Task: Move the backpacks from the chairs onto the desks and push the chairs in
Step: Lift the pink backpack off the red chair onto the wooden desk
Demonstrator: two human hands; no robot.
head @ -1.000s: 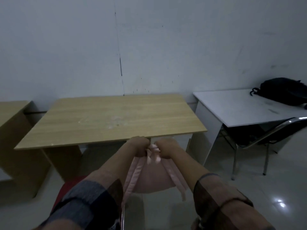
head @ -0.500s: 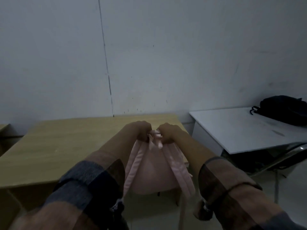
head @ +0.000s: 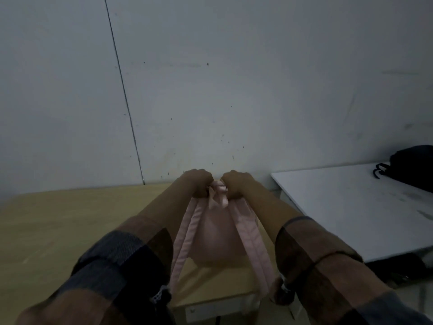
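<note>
Left hand (head: 198, 184): clenched on the top loop of the pink backpack (head: 216, 240).
Right hand (head: 236, 184): clenched on the same loop, just beside the left.
Change: a second ago the bag hung below the front edge of the wooden desk (head: 70, 231); now it is raised over the desktop.
Bag: hangs under both fists, straps trailing toward the desk's near edge; whether it touches the desktop I cannot tell.
Meaning: likely ready to set down; chair not in view.
Beyond: right of the wooden desk, a black backpack (head: 412, 165) lies on the white desk (head: 351, 207).

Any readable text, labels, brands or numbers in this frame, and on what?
None can be read. The pink backpack, black backpack, wooden desk, white desk and wall show no lettering; the frame is dim and blurred, and the wall carries only specks and a seam.
</note>
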